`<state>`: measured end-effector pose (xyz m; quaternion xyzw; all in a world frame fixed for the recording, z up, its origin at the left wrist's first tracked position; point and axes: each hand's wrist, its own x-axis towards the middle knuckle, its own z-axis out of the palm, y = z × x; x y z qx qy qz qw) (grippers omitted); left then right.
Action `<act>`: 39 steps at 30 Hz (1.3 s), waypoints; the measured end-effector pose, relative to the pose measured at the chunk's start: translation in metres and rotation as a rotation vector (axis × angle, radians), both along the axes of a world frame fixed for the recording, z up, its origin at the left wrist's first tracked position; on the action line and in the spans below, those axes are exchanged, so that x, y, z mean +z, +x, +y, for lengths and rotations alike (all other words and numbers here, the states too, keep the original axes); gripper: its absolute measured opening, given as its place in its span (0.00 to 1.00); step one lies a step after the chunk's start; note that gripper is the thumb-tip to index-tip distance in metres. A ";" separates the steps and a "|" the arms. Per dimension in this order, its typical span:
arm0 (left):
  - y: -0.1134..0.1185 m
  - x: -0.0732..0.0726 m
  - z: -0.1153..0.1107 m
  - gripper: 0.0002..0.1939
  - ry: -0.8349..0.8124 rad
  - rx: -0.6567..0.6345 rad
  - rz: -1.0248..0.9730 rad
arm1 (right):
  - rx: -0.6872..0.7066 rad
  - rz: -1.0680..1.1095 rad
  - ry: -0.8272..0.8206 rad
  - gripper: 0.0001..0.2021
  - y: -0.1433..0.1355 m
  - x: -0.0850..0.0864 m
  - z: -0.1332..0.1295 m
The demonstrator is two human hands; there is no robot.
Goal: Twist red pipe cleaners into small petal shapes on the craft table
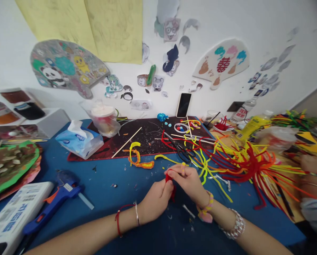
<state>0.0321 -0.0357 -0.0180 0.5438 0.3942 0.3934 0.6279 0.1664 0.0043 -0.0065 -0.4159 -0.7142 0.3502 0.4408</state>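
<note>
Both hands meet over the near middle of the blue table. My left hand (pixel 157 200) is closed, its thumb and fingers gripping a red pipe cleaner piece (pixel 168 176) that looks bent or coiled. My right hand (pixel 186 182) pinches the same red piece from the other side; its far end hangs below the fingers. Much of the piece is hidden by the fingers. Just beyond lie black scissors (pixel 183 150) and yellow pipe cleaners (pixel 205 164). An orange and yellow twisted pipe cleaner shape (pixel 139 161) rests past my left hand.
At left are a blue glue gun (pixel 60 198), a white box (pixel 20 216) and a tissue pack (pixel 79 139). Red and orange pipe cleaners (pixel 250 164) sprawl at right, near another person's arm (pixel 315 166). A lidded cup (pixel 104 118) and a phone (pixel 183 105) stand by the wall.
</note>
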 end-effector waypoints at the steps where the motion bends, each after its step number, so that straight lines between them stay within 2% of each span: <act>1: 0.000 -0.002 -0.001 0.19 0.080 0.041 0.088 | 0.025 -0.007 -0.045 0.07 -0.001 0.000 0.001; 3: 0.000 -0.008 -0.002 0.19 0.087 0.083 0.128 | 0.043 -0.016 -0.049 0.08 -0.002 -0.001 0.002; 5: 0.002 -0.013 -0.002 0.19 -0.020 0.065 0.057 | 0.024 -0.012 0.012 0.07 -0.002 -0.001 0.004; 7: 0.002 -0.015 0.000 0.18 -0.096 -0.002 -0.012 | 0.037 -0.022 0.055 0.07 -0.001 -0.001 0.005; 9: -0.001 -0.012 0.004 0.18 -0.098 -0.066 -0.015 | 0.079 -0.052 0.068 0.08 0.001 -0.001 0.008; 12: -0.012 0.002 0.014 0.19 0.023 -0.019 0.159 | 0.136 -0.080 0.091 0.08 0.005 -0.002 0.011; 14: -0.021 0.011 0.020 0.16 0.228 0.007 0.314 | 0.167 -0.073 0.107 0.07 0.008 -0.003 0.014; 17: -0.029 0.017 0.026 0.18 0.327 -0.074 0.452 | 0.203 -0.077 0.094 0.08 0.009 -0.003 0.015; 19: -0.029 0.013 0.025 0.18 0.252 -0.128 0.445 | 0.214 -0.083 0.054 0.09 0.009 -0.004 0.015; 22: -0.023 0.004 0.020 0.17 0.042 -0.193 0.315 | 0.231 -0.072 -0.011 0.10 0.007 -0.004 0.012; 25: -0.015 0.000 0.011 0.20 0.012 -0.171 0.200 | 0.238 -0.043 -0.084 0.11 0.004 -0.004 0.009; 30: -0.004 -0.003 0.002 0.22 -0.140 -0.205 -0.010 | 0.208 0.060 -0.142 0.11 -0.002 -0.004 0.002; 32: 0.000 -0.006 0.000 0.22 -0.115 -0.152 -0.004 | 0.247 0.075 -0.204 0.12 -0.005 -0.005 -0.002; 36: -0.001 -0.005 0.002 0.22 -0.067 -0.060 0.088 | 0.415 0.001 -0.507 0.17 -0.006 -0.005 -0.006; 38: -0.009 0.006 0.006 0.21 -0.082 -0.145 0.230 | 0.411 -0.014 -0.461 0.17 -0.004 -0.003 -0.006; 39: -0.015 0.014 0.007 0.21 -0.097 -0.239 0.353 | 0.379 -0.020 -0.382 0.16 -0.003 -0.002 -0.005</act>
